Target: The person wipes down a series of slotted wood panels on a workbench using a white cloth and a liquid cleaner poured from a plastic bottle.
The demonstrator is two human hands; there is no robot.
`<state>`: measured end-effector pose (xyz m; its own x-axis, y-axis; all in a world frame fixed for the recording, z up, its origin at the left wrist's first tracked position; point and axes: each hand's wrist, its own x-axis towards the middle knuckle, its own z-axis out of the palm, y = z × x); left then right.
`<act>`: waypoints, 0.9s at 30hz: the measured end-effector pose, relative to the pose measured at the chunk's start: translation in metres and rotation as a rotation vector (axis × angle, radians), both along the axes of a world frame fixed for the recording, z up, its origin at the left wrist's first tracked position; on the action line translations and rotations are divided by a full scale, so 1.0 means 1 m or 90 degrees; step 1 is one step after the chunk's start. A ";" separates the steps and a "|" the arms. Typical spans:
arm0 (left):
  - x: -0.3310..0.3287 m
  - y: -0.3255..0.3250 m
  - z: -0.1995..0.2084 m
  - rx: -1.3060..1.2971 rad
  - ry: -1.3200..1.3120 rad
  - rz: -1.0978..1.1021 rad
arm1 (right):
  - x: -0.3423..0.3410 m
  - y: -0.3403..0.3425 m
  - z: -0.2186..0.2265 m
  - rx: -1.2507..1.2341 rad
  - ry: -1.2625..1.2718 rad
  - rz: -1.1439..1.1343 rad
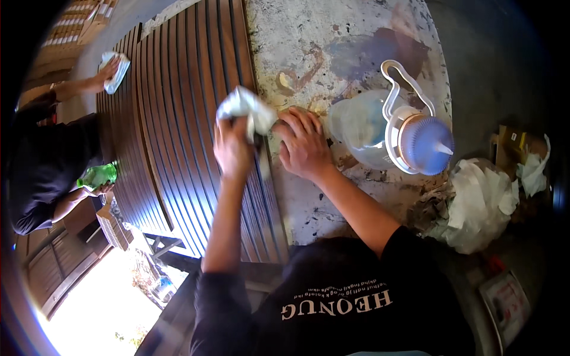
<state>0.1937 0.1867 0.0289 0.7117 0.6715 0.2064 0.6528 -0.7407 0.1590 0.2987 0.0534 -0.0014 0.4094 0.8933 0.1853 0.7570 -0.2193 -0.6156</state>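
Note:
My left hand (234, 149) is closed around a crumpled white cloth (244, 107), slightly blurred, above the edge of a dark brown slatted panel (190, 101). Close by, my right hand (306, 142) rests just beyond the panel's right edge, on the stained tabletop. Its fingers are bent but apart, with the thumb set off from them; the fingertips come close to the cloth, and I cannot see whether they touch it. Right of this hand is a large clear plastic bottle (359, 127) with a blue ribbed spout cap (424, 145) and a white handle (407, 83).
At the left, a co-worker in dark clothes (56, 160) wipes a second slatted panel (119, 142) with a white cloth (116, 72) and holds a green bottle (97, 177). A white crumpled bag (484, 204) and a cardboard box (510, 148) stand beyond the table's right edge.

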 end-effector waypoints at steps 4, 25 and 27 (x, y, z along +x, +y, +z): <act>0.055 0.056 0.005 -0.001 0.036 0.005 | -0.005 0.002 -0.005 -0.009 -0.019 0.009; -0.030 -0.048 -0.005 -0.054 -0.009 0.000 | 0.010 0.001 -0.005 -0.014 0.004 -0.002; -0.022 -0.038 -0.003 -0.033 0.003 -0.016 | 0.011 0.004 -0.002 -0.021 0.004 0.011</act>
